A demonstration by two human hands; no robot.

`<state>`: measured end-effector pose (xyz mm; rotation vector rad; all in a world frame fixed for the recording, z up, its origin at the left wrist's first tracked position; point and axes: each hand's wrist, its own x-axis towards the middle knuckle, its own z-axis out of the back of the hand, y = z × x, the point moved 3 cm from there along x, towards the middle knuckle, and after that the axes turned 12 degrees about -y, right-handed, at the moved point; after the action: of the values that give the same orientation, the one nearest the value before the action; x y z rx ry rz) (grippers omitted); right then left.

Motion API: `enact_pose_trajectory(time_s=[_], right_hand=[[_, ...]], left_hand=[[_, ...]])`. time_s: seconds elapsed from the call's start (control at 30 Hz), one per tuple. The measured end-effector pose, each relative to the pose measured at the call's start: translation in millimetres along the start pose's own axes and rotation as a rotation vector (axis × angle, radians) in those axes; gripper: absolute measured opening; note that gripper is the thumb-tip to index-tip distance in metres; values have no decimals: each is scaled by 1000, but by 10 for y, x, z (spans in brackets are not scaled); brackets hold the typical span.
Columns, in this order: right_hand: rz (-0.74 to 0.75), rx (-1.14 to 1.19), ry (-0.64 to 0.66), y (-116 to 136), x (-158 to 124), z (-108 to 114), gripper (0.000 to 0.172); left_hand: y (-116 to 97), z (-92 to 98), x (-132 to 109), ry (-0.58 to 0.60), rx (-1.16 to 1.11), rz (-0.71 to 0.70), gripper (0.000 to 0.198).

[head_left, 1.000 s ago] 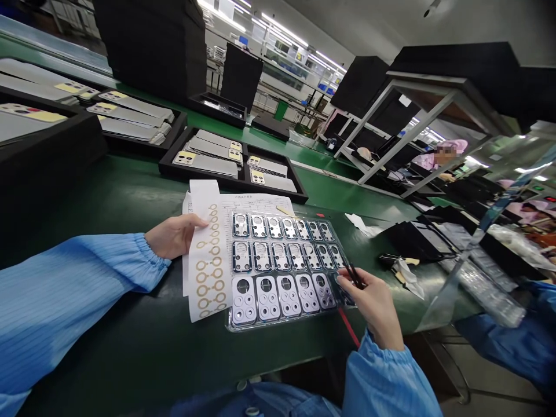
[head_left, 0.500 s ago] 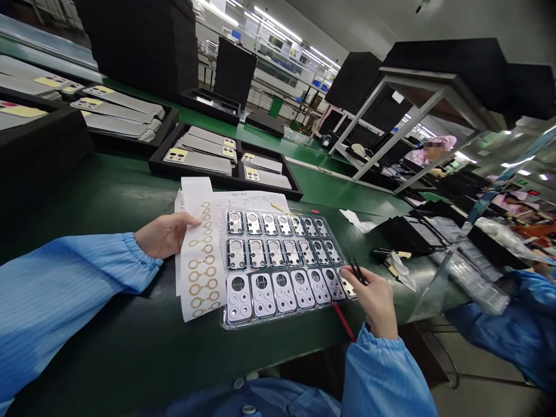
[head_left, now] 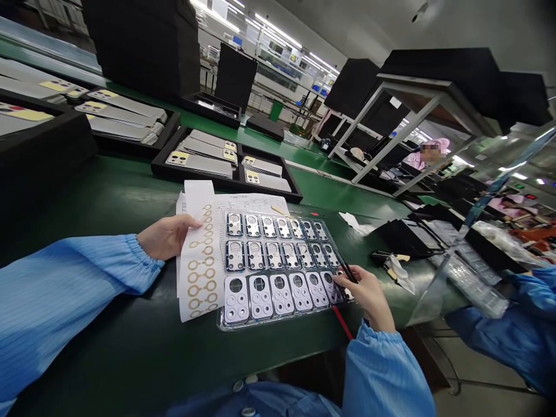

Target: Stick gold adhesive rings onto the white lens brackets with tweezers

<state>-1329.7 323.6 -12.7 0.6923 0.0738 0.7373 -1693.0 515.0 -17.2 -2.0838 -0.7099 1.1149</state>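
Note:
My left hand (head_left: 167, 236) pinches the left edge of a white backing sheet (head_left: 190, 229) that carries rows of gold ring-shaped stickers (head_left: 211, 272). A clear plastic tray (head_left: 230, 324) lies beside it, holding three rows of camera-cover plates; those in the front row (head_left: 283, 294) are pale lilac, those in the back rows (head_left: 256, 255) silver with dark edges. My right hand (head_left: 367, 292) is closed around black tweezers (head_left: 348, 271) whose tips point up and away. Its fingers are over the tray's front right corner, hiding the last plate in part.
Black trays (head_left: 195, 177) of phone back panels stand behind and to the left. A printed form (head_left: 221, 202) lies partly under the clear tray. At right are a scrap of white paper (head_left: 353, 222), black folders (head_left: 403, 234) and a co-worker's blue sleeve (head_left: 482, 341).
My right hand has moved slightly left with the tweezers, over the tray's front right plates. My left hand keeps its hold on the sticker sheet. The view has shifted a little.

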Motion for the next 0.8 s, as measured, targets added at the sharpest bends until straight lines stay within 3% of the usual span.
enact_pose_trajectory(time_s=[0.33,0.6,0.8], right_hand=[[-25,7,-101,70,3,248,33],[-45,-78,-133,-55,72,193,35],[3,-124,-200,55,67,202,33]], left_hand=[[2,-14,-19,-1,-10,20,61],[-8,-23,-20,-6,3,23,62],[-3,6,-1,35,18,-5,62]])
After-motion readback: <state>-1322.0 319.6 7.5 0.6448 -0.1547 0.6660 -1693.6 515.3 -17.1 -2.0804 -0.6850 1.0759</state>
